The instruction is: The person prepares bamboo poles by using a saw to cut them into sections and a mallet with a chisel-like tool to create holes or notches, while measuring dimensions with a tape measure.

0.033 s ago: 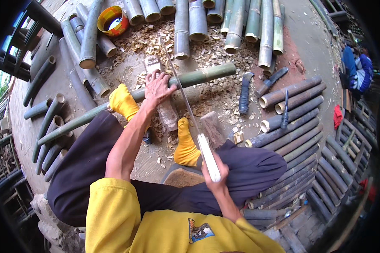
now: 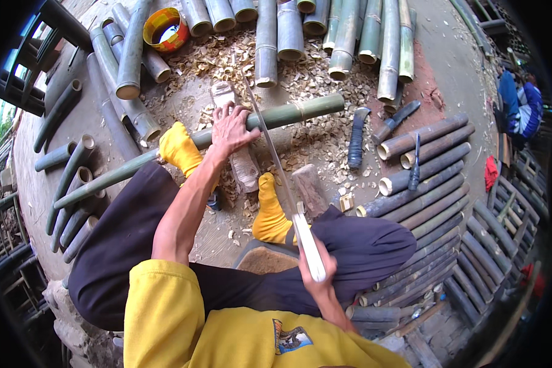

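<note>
A long green bamboo pole (image 2: 303, 110) lies slanted in front of me, its far right end raised. My left hand (image 2: 230, 130) grips it from above, fingers over the far side. In my right hand (image 2: 322, 264) is the white handle of a handsaw (image 2: 310, 245), fingers wrapped round it. The saw's thin blade crosses the pole just right of my left thumb. Beneath the pole sits a worn wooden block (image 2: 244, 172). One yellow-socked foot (image 2: 181, 149) is against the pole at left; the other foot (image 2: 268, 211) rests beside the block.
Cut bamboo tubes (image 2: 267, 52) lie along the far side, with more at left. A stack of bamboo (image 2: 423, 202) fills the right, a dark-handled tool (image 2: 414, 165) on it. A wrapped-handle blade (image 2: 356, 144) lies among shavings. A woven bowl (image 2: 165, 29) stands far left.
My right hand has drawn the saw a little back toward me. My left hand and the bamboo pole stay in place; the view has shifted very slightly.
</note>
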Motion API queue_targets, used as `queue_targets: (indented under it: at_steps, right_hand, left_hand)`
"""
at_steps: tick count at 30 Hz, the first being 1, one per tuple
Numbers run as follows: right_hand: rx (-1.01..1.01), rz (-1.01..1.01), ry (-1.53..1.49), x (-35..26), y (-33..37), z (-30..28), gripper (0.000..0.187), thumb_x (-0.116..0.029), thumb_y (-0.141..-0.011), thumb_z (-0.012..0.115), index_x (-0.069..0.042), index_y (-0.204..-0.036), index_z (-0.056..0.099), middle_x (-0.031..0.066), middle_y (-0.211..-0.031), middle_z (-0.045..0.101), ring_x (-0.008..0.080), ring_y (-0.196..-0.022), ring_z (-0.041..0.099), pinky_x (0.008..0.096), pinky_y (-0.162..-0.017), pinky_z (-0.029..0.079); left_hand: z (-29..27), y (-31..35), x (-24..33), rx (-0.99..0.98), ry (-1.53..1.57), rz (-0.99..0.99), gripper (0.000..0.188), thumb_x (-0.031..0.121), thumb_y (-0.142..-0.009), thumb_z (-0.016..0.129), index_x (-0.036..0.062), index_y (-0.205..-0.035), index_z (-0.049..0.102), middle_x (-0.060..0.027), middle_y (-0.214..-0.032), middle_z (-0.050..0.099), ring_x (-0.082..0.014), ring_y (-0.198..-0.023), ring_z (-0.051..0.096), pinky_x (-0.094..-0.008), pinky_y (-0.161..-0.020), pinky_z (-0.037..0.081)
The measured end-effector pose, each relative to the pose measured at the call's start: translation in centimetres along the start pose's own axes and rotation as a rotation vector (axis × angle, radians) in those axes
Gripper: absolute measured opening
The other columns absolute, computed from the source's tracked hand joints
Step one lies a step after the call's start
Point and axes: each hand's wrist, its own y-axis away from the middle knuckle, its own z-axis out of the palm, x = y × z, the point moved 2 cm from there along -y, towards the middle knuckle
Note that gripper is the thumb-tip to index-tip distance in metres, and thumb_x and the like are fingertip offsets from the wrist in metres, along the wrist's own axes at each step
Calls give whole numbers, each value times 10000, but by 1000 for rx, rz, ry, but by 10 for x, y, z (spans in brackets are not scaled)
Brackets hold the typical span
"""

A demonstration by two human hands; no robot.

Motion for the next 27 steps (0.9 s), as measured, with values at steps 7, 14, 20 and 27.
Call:
queue_targets:
  at_steps: [7,14,20,27]
  right_hand:
    - [20,6,-71,17,-68,51,243,-7,-780,587,45,-1017,581,151,-751,617,222,-591,615,298,-563,476]
    - [-43,91,5,-27,30,-17,431,41,-715,599,113,-1138,552,239,-1012,647,317,-841,684,330,-725,535]
    - [-97,117,33,19,-78,55,259,-2,-769,623,53,-1019,589,148,-799,645,222,-681,671,301,-599,501]
    - [-18,-7,70,-23,18,-21,431,15,-700,593,93,-1123,567,220,-944,656,311,-758,683,333,-678,536]
  left_hand:
    - [10,-9,-2,-94,-139,-34,597,334,-551,791,104,-1049,553,-65,-1163,546,-279,-1274,363,-533,-1081,209]
    - [9,-12,-10,-161,-31,-13,591,266,-563,778,61,-1077,569,-88,-1204,562,-222,-1266,409,-503,-1124,180]
    - [13,-16,-2,-146,-42,0,549,257,-587,760,53,-1054,556,-105,-1155,583,-222,-1241,441,-498,-1117,203]
    - [5,-19,-7,-195,-30,-53,593,269,-553,735,71,-1083,556,-78,-1185,573,-211,-1216,459,-495,-1117,204]
